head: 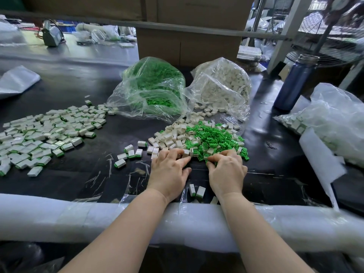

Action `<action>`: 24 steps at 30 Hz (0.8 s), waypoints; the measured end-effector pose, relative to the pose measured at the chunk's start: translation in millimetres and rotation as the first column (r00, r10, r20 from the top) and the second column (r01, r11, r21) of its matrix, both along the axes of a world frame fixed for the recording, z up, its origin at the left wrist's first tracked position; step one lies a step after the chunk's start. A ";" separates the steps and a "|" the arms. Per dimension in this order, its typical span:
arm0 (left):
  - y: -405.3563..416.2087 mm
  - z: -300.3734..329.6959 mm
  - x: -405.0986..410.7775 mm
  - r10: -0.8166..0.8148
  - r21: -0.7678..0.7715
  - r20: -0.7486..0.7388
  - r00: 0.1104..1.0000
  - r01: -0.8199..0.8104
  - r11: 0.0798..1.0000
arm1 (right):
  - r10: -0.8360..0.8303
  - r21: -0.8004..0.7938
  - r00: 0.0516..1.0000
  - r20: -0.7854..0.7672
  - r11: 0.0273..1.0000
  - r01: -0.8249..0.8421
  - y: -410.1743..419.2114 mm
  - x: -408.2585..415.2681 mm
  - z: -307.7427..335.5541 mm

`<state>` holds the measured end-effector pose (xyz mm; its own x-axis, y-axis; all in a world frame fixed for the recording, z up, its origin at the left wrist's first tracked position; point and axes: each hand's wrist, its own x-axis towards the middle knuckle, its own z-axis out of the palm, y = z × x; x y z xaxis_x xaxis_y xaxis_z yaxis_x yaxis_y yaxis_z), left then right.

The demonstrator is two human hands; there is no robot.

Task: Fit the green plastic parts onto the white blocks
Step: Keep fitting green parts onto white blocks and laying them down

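A mixed heap of loose green plastic parts (pixel 213 137) and empty white blocks (pixel 171 137) lies on the black table just beyond my hands. My left hand (pixel 169 169) reaches into the near edge of the white blocks, its fingers curled round one white block (pixel 186 153). My right hand (pixel 226 171) digs into the near edge of the green parts, its fingertips pinching green pieces. Two fitted blocks (pixel 197 191) stand between my wrists. What lies under my palms is hidden.
Fitted blocks with green ends (pixel 45 134) are spread at the left, a few more (pixel 131 152) nearer. Clear bags of green parts (pixel 151 89) and white blocks (pixel 222 85) sit behind the heap. A blue bottle (pixel 295 83) and another bag (pixel 331 119) stand right. White foam (pixel 98 217) pads the front edge.
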<state>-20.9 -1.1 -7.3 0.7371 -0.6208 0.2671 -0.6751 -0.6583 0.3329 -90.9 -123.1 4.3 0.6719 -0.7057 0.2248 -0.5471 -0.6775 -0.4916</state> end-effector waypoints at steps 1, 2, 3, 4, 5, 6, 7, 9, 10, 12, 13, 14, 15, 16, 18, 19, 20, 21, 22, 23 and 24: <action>0.0 0.4 0.0 -0.005 -0.013 -0.005 1.000 0.005 1.000 | -0.001 -0.005 1.000 -0.015 1.000 0.000 0.3 0.1 0.1; 0.0 1.0 -0.2 -0.009 -0.033 -0.004 1.000 0.009 0.999 | -0.001 -0.009 1.000 -0.023 1.000 0.001 0.6 0.1 0.1; 0.3 1.6 -0.3 -0.007 -0.060 0.001 1.000 0.007 0.998 | -0.001 -0.016 1.000 -0.026 1.000 0.001 1.0 0.0 0.3; 0.6 2.5 -0.4 0.006 -0.094 0.005 1.000 -0.006 0.996 | -0.001 -0.023 1.000 -0.024 1.000 0.001 1.3 -0.1 0.5; 1.2 3.3 -0.2 0.028 -0.125 0.007 1.000 -0.027 0.992 | -0.002 -0.027 1.000 -0.017 1.000 0.001 1.7 -0.4 0.9; 1.7 3.8 0.1 0.052 -0.144 0.006 0.999 -0.050 0.988 | -0.002 -0.029 1.000 -0.010 1.000 0.002 1.9 -0.5 1.2; 2.1 4.0 0.3 0.070 -0.145 0.004 0.998 -0.069 0.987 | -0.003 -0.030 1.000 -0.009 1.000 0.002 1.9 -0.9 1.4; 2.2 3.3 0.8 0.079 -0.101 -0.008 0.997 -0.079 0.992 | 0.000 -0.030 1.000 -0.027 1.000 -0.001 1.8 -1.2 1.5; 1.9 2.9 1.0 0.074 -0.072 -0.015 0.997 -0.075 0.995 | 0.003 -0.027 0.999 -0.041 1.000 -0.004 1.6 -1.3 1.3; 1.0 2.1 1.5 0.064 -0.037 -0.022 0.998 -0.065 0.997 | 0.005 -0.022 0.998 -0.064 1.000 -0.007 1.4 -1.2 0.9; 0.7 1.9 1.7 0.063 -0.035 -0.021 0.998 -0.064 0.997 | 0.004 -0.022 0.998 -0.070 1.000 -0.006 1.3 -1.0 0.8; 0.7 1.9 1.9 0.064 -0.040 -0.019 0.998 -0.065 0.997 | 0.003 -0.024 0.997 -0.072 1.000 -0.005 1.2 -1.0 0.6; 1.0 1.9 1.9 0.068 -0.051 -0.015 0.998 -0.069 0.996 | 0.002 -0.028 0.998 -0.069 1.000 -0.004 1.3 -0.9 0.4; 1.3 2.0 2.2 0.075 -0.064 -0.010 0.997 -0.075 0.995 | 0.002 -0.030 0.998 -0.063 1.000 -0.003 1.3 -0.7 0.1; 1.9 2.3 2.4 0.088 -0.084 0.002 0.996 -0.088 0.993 | 0.000 -0.026 0.999 -0.042 1.000 -0.001 1.6 -0.6 -0.1; 1.8 2.4 2.5 0.094 -0.090 0.006 0.996 -0.093 0.992 | 0.000 -0.025 0.999 -0.036 1.000 0.000 1.8 -0.7 -0.2; 1.7 2.4 2.5 0.097 -0.093 0.008 0.995 -0.096 0.991 | -0.001 -0.028 0.999 -0.035 1.000 0.000 1.8 -0.8 -0.4; 1.4 2.4 2.5 0.097 -0.089 0.010 0.995 -0.096 0.991 | 0.000 -0.032 0.999 -0.037 0.999 -0.001 1.7 -0.8 -0.5; 1.1 2.1 2.4 0.093 -0.076 0.012 0.996 -0.092 0.993 | 0.001 -0.035 0.999 -0.041 0.999 -0.002 1.6 -0.8 -0.7; 0.7 1.7 2.4 0.087 -0.058 0.012 0.996 -0.086 0.995 | 0.001 -0.037 0.999 -0.048 0.999 -0.003 1.6 -0.7 -0.7; 0.6 1.2 2.5 0.080 -0.041 0.008 0.997 -0.079 0.996 | 0.001 -0.040 0.998 -0.055 0.999 -0.004 1.6 -0.5 -0.9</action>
<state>-18.4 -0.6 -6.1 0.7810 -0.5488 0.2981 -0.6244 -0.6963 0.3540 -91.4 -121.6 3.4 0.6859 -0.6951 0.2155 -0.5708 -0.6976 -0.4331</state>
